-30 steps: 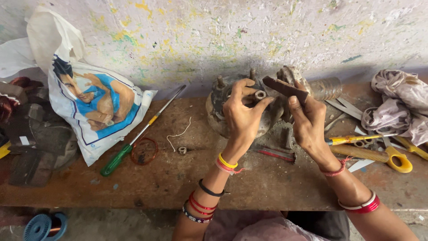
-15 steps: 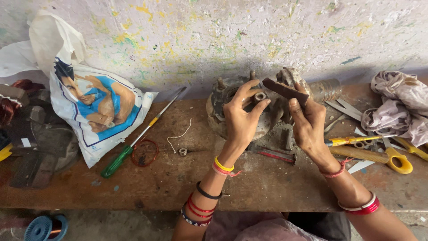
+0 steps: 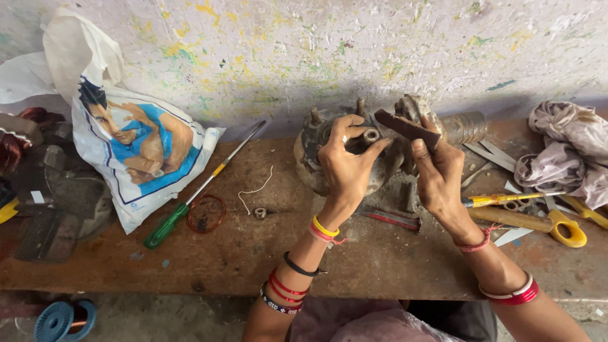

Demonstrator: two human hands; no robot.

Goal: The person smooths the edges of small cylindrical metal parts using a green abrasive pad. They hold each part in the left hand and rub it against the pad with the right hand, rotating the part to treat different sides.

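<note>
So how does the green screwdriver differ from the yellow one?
The green screwdriver lies left of the hands, alone on bare bench, with a long shaft slanting toward the wall. The yellow screwdriver lies right of them, nearly level, amid scissors and metal strips. Both lie flat, untouched.

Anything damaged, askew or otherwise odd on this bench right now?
Nothing looks spilled or broken. The bench is cluttered: a loose nut and a bit of white string lie apart from the round metal housing that the left hand steadies, while the right hand holds a dark flat piece.
</note>
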